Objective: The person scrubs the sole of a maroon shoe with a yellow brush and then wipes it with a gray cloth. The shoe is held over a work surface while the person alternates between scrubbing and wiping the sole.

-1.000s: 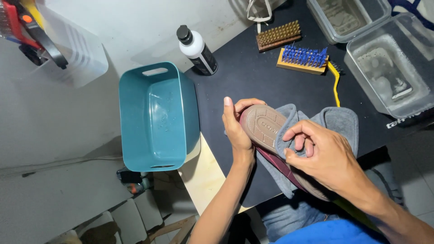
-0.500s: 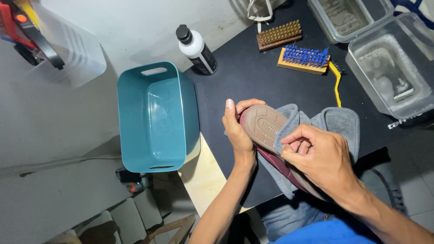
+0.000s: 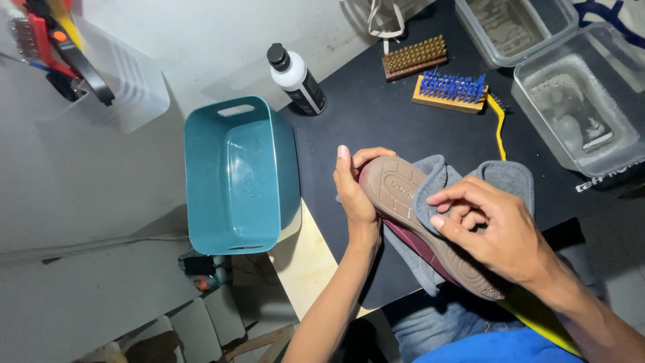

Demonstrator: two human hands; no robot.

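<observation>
Shoe [image 3: 410, 215], sole up: left hand [image 3: 356, 195] still grips toe; right hand [image 3: 490, 228] fingers, pinching grey cloth [image 3: 500, 178], shifted slightly along sole.

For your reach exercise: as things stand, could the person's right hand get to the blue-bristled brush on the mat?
Probably yes. The right hand presses a grey cloth onto the shoe, and only bare black mat lies between it and the blue-bristled brush.

You sit at a black mat [image 3: 376, 128] over a pale wooden tabletop [image 3: 306, 262]. White wall [image 3: 201, 40] up and left of your grip, harshly lit. Below-left, dim floor [image 3: 87, 296] with pale tiles [image 3: 201, 323], a thin cable [image 3: 101, 243], small clutter under the table edge.
</observation>
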